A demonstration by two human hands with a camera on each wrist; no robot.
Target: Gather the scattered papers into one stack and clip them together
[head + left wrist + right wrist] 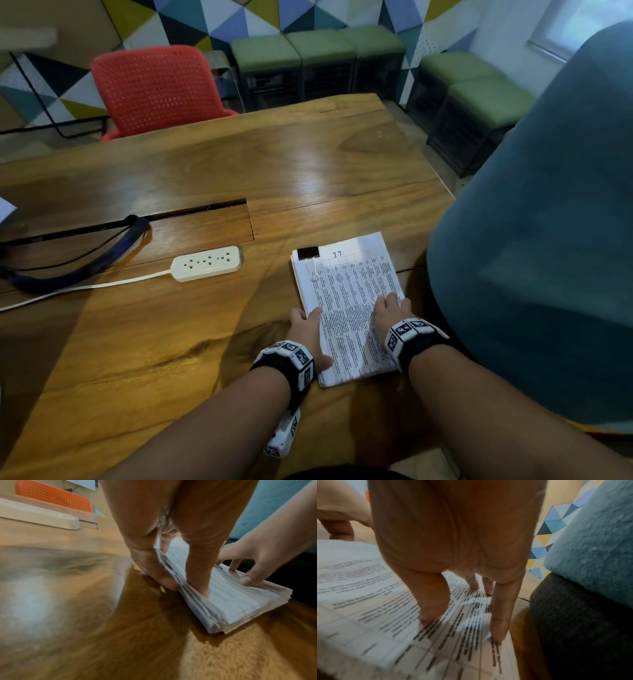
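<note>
Head view: paper stack (346,308) lower centre on worktop (171,342), binder clip (308,254) already on its top-left corner; left-wrist view: my left hand (171,540) pinches the stack's left edge; right-wrist view: my right hand (453,547) presses straight fingers (499,627) on top, so task looks done, next just let go.

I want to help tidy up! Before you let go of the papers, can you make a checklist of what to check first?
1. White printed paper stack gathered in one pile on the wooden table: ok.
2. Black binder clip on the stack's far left corner: ok.
3. Stack edges even: not ok, the near corner sheets look slightly fanned in the left wrist view.
4. Left hand grips the stack's left edge: ok.
5. Right hand presses its fingers on the top sheet: ok.
6. Loose sheets elsewhere: cannot tell, a white corner shows at the table's left edge.
</note>
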